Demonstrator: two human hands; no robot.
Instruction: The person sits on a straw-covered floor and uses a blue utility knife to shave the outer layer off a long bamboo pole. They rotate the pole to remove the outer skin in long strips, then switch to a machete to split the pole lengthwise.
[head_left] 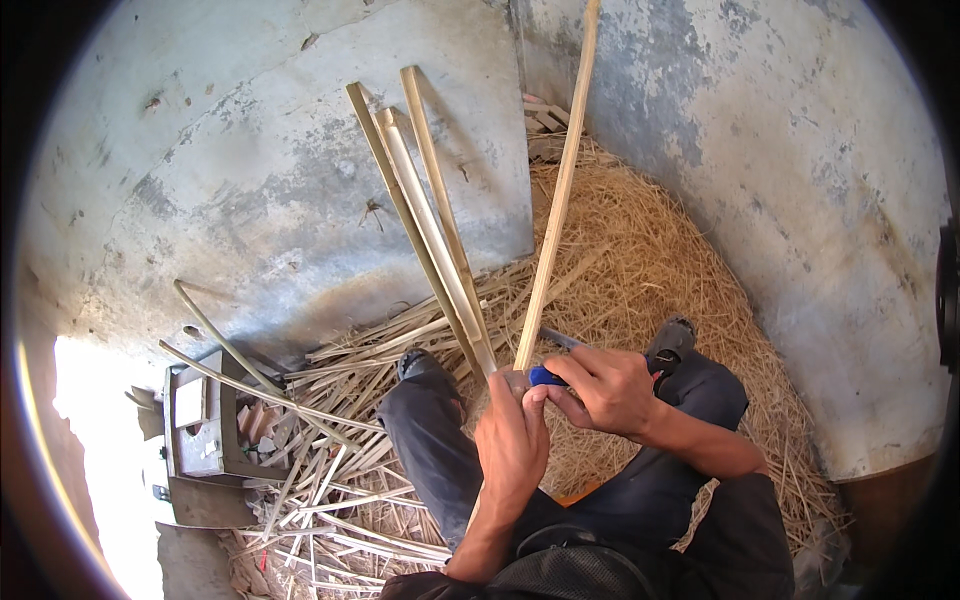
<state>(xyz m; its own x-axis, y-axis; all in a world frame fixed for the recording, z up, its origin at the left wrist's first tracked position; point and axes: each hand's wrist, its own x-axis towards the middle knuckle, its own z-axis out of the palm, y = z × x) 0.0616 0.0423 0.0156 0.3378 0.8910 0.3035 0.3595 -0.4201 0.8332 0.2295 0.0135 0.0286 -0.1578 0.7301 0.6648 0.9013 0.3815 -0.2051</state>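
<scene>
A long, pale split bamboo strip rises from my hands toward the top of the view. My left hand is closed around its lower end, in front of my lap. Beside it, my right hand grips a small blue-handled tool, held against the strip's lower end. The tool's working edge is hidden by my fingers. Just above my right hand a dark, narrow metal piece shows; I cannot tell whether it belongs to the tool.
Several bamboo lengths lean on the grey wall ahead. Fine shavings heap up at the right, and loose strips litter the floor at the left. A boxy case holding scraps stands at far left, with two bent strips near it.
</scene>
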